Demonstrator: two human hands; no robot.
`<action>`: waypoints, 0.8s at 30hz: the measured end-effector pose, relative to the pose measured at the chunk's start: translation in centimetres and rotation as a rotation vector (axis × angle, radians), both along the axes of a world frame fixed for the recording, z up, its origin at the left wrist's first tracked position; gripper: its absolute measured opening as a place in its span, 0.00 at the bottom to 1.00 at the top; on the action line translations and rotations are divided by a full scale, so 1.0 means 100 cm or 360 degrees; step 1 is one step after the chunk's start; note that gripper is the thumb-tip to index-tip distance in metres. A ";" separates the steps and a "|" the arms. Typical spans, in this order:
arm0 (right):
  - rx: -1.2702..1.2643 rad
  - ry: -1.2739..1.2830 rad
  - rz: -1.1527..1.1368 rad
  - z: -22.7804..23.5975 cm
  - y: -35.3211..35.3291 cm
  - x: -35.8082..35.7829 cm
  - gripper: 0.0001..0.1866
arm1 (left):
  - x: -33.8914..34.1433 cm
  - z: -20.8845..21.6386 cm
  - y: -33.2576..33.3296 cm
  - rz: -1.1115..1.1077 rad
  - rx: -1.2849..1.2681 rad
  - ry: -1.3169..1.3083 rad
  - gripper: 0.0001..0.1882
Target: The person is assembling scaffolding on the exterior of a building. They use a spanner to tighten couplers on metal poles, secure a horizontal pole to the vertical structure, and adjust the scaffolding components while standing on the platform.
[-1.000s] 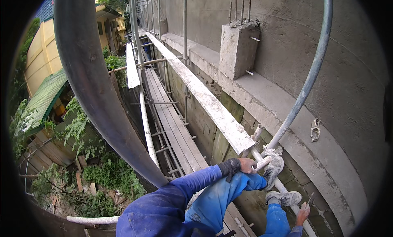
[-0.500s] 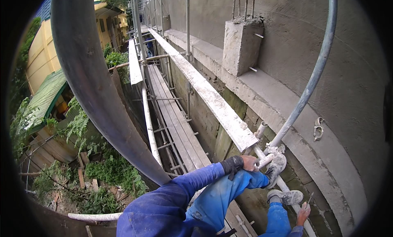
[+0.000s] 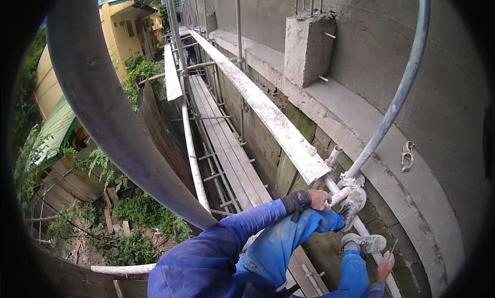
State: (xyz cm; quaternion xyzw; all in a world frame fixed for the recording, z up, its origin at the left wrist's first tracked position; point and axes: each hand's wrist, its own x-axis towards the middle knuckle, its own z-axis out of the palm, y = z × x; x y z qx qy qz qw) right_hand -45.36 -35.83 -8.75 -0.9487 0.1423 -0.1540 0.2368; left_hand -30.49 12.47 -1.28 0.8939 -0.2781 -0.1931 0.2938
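Note:
My left hand is closed around the end of a short, mortar-crusted scaffold pipe, beside a caked joint. Below it, my right hand is closed at a long whitish pipe; a thin grey metal tool sticks up from its fingers, its kind too small to tell. My grey, dusty shoes rest on that long pipe. A bent-looking upright pipe rises from the caked joint. Just past my left hand ends a mortar-splashed white plank.
Lower down, a plank walkway runs between scaffold pipes. A thick dark pipe crosses close on the left. A loose pipe clamp lies on the concrete ledge, near a concrete stub. Plants and rubble lie far below left.
The view has shifted slightly, so the scaffold and ledge sit a little to the right. Both hands keep their places on the pipes, and the thin tool stays in my right hand.

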 end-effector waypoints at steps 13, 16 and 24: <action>-0.0807 0.0560 0.0179 -0.053 -0.029 0.000 0.27 | 0.015 -0.017 -0.004 -0.0021 0.0095 -0.0067 0.32; -0.1304 -0.0446 0.0415 -0.062 -0.050 -0.006 0.23 | 0.011 0.000 -0.007 -0.0179 -0.0053 0.0219 0.32; -0.0159 -0.0391 -0.0001 0.008 0.024 -0.012 0.20 | -0.004 0.014 -0.003 -0.0145 -0.0247 -0.0058 0.19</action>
